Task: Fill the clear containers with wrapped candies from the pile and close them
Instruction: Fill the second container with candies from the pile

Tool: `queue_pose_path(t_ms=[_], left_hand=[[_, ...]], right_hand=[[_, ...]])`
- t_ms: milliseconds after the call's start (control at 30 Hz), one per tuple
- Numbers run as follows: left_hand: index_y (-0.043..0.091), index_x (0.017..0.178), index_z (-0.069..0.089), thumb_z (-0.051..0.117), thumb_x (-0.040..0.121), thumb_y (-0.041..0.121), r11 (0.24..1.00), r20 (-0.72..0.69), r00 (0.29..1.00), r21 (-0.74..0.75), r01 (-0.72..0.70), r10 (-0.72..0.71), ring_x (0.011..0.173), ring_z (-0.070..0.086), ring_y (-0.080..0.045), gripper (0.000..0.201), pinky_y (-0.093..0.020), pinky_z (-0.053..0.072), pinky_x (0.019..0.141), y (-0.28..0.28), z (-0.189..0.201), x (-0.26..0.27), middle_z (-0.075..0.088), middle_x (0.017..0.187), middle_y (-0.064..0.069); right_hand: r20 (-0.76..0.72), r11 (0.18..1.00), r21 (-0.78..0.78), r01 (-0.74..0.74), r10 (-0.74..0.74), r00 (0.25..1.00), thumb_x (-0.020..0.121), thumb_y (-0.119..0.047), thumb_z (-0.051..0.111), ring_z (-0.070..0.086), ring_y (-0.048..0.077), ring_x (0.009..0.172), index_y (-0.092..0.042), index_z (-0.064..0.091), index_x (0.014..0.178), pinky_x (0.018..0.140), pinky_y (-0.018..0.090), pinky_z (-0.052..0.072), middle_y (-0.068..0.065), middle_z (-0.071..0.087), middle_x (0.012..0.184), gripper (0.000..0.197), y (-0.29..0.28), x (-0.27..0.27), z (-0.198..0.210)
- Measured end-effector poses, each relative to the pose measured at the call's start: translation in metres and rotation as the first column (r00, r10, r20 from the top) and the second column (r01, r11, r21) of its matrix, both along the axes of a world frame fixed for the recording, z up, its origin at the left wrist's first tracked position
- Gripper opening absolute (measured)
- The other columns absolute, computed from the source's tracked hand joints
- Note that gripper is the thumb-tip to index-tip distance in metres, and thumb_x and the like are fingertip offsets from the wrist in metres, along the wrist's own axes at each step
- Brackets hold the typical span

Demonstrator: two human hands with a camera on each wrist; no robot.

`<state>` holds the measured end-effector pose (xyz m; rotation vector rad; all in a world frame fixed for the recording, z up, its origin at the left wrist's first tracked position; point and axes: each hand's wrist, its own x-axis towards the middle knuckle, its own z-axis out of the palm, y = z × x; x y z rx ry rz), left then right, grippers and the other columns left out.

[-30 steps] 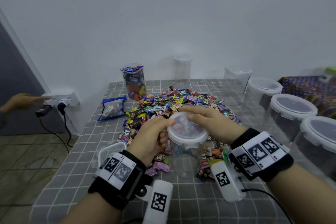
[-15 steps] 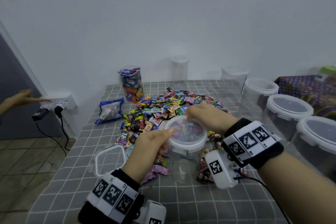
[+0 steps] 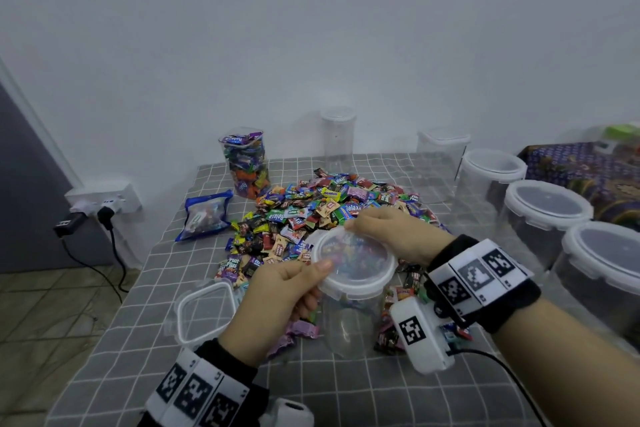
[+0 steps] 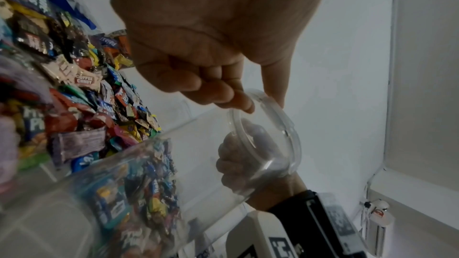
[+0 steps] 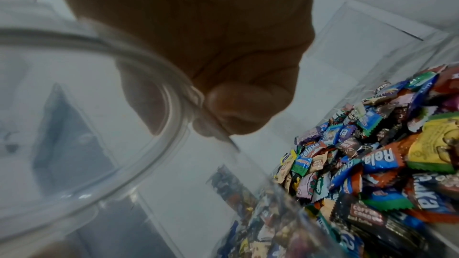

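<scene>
Both hands, left hand (image 3: 277, 291) and right hand (image 3: 391, 232), have shifted around the lid (image 3: 353, 258) and now pinch opposite rims, probably unsealing the empty round container (image 3: 349, 319) beside the candy pile (image 3: 322, 215).

Right of the round container (image 3: 353, 291), the nearest of the lidded jars (image 3: 602, 270) is cut by the head view's right edge. Beside the container, candies (image 3: 311, 215) in the pile have wrappers too small to read at its far side. In the right wrist view the container's lid (image 5: 104, 105) is blurred, and the right hand's (image 5: 198, 46) fingertips are hidden behind it. The left hand's (image 4: 218, 32) wrist is cut off at the left wrist view's top edge.
</scene>
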<state>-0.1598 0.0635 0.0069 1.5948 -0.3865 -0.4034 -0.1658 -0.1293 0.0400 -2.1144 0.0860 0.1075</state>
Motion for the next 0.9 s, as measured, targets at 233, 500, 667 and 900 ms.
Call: queue_pose_path(t_ms=[233, 500, 667, 900], left_hand=[[0.013, 0.050, 0.061, 0.070, 0.071, 0.045, 0.999, 0.007, 1.000, -0.016, 0.030, -0.030, 0.041, 0.045, -0.010, 0.039, -0.016, 0.039, 0.043, -0.002, -0.007, -0.003, 0.052, 0.046, -0.002], [0.015, 0.048, 0.058, 0.067, 0.064, 0.037, 0.994, -0.101, 0.994, -0.107, 0.036, -0.047, 0.039, 0.037, -0.010, 0.029, -0.017, 0.034, 0.042, -0.002, -0.009, -0.007, 0.045, 0.045, -0.002], [0.014, 0.042, 0.054, 0.067, 0.066, 0.031, 0.986, -0.182, 0.982, -0.165, 0.017, -0.047, 0.036, 0.030, -0.011, 0.032, -0.020, 0.026, 0.041, -0.005, -0.015, -0.004, 0.036, 0.039, -0.002], [0.017, 0.036, 0.043, 0.060, 0.068, 0.026, 0.963, -0.210, 0.976, -0.270, -0.012, -0.047, 0.035, 0.022, -0.011, 0.038, -0.023, 0.018, 0.043, -0.005, -0.008, -0.007, 0.028, 0.035, 0.002]], right_hand=[[0.080, 0.983, 0.113, 0.145, -0.155, 0.985, 0.087, -0.025, 0.065, 0.045, 0.007, 0.038, -0.020, 0.052, 0.048, 0.046, 0.021, 0.036, -0.009, 0.049, 0.042, 0.041, -0.005, 0.000, -0.005], [0.312, 0.959, -0.207, 0.193, -0.122, 0.942, 0.084, -0.034, 0.066, 0.044, 0.013, 0.062, -0.017, 0.049, 0.070, 0.064, 0.032, 0.039, -0.005, 0.048, 0.066, 0.028, 0.001, -0.008, -0.003], [0.274, 0.963, -0.270, 0.012, 0.065, 0.960, 0.079, -0.042, 0.070, 0.056, 0.016, 0.085, -0.019, 0.058, 0.095, 0.081, 0.037, 0.045, -0.004, 0.060, 0.089, 0.030, 0.011, -0.023, 0.004], [0.078, 0.953, -0.274, -0.127, 0.154, 0.985, 0.068, -0.049, 0.077, 0.047, 0.006, 0.116, -0.021, 0.035, 0.138, 0.096, 0.021, 0.038, -0.009, 0.047, 0.128, 0.086, 0.009, -0.036, 0.009]])
